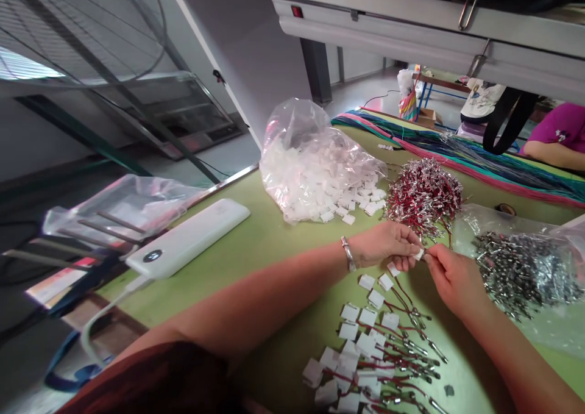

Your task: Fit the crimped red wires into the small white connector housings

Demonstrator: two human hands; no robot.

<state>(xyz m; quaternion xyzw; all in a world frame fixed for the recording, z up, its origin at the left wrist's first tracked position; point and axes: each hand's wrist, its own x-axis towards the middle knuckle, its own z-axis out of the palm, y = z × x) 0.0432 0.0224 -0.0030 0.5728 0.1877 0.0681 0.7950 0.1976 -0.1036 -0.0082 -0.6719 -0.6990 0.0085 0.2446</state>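
My left hand (390, 243), with a metal bracelet at the wrist, pinches a small white plastic connector housing (418, 253). Close against it, my right hand (457, 278) is closed, thumb and forefinger on a thin wire at the housing's edge; most of that wire is hidden by the fingers. Below both hands lie rows of white housings (367, 316) fitted on short red wires (406, 344) with metal terminals at their far ends. Just beyond the hands rises a pile of short red wires with silvery terminals (423, 194).
A clear plastic bag (301, 158) spills white housings onto the green table (219, 255). Dark metal parts (525, 274) lie on plastic at right. Long coloured wires (479, 158) run along the back. A white corded device (196, 234) lies left. A person's purple sleeve (557, 130) shows beyond.
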